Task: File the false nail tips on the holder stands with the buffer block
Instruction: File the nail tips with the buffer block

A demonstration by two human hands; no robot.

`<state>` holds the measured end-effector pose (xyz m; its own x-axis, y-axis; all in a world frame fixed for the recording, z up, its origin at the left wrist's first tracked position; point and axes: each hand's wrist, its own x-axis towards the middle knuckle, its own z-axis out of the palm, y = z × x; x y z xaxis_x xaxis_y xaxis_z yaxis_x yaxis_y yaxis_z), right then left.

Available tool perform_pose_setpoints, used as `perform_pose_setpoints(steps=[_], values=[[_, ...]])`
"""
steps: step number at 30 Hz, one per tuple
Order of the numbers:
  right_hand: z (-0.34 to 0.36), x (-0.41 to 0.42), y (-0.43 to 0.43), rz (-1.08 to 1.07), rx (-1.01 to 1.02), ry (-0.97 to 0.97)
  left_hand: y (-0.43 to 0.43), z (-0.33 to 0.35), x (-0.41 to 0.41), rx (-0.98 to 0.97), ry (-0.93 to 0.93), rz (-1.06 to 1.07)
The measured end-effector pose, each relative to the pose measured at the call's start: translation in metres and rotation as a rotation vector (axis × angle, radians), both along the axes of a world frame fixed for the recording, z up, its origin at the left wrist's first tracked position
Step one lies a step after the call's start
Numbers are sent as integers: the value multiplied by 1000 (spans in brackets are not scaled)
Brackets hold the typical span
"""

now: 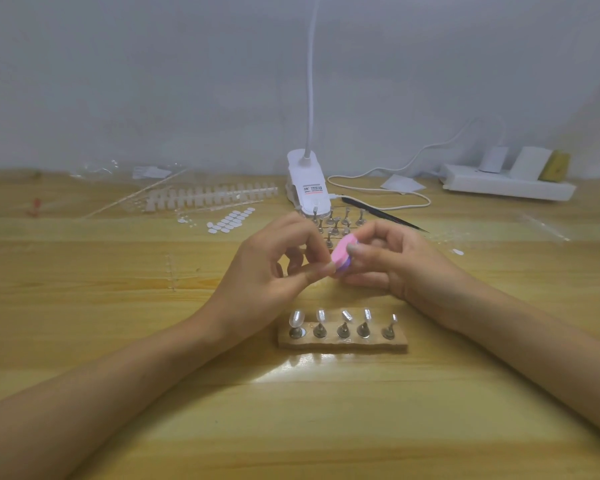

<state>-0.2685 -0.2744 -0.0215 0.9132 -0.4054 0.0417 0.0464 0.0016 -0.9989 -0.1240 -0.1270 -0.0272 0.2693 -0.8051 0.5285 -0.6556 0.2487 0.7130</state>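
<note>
Two hands, left hand (274, 271) and right hand (390, 268), both pinch pink buffer block (343, 255) beyond five tipped holder stands (342, 330) on wooden base (343, 344).

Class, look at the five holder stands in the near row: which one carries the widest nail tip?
The leftmost stand: its nail tip is clearly broader than the tips on the other four.

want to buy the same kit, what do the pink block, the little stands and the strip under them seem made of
The buffer block: likely foam, matte, pink over a purple layer. The holder stands: metal, grey with a dull shine. The strip under them: looks like cork or rough wood, tan, matte, uneven edges; hard to say which.
</note>
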Motion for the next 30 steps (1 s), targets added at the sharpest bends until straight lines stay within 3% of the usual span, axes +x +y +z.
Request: perform_pose_setpoints(steps=[4,7,10,13,16,19,30], values=[[2,0,1,106,-47,63,0,0,1,-5,3,12],[1,0,-1,-2,14,2,0,0,0,5,-3,-7],[1,0,2,89,-45,59,0,0,1,-3,17,0],[-1,0,0,-3,-12,15,-1,0,0,4,5,-5],[0,0,1,80,-29,48,-1,0,0,4,7,4],[-1,1,0,-11,-15,7,0,0,1,13,-4,3],[-2,2,0,54,-15,40,0,2,0,10,-18,12]])
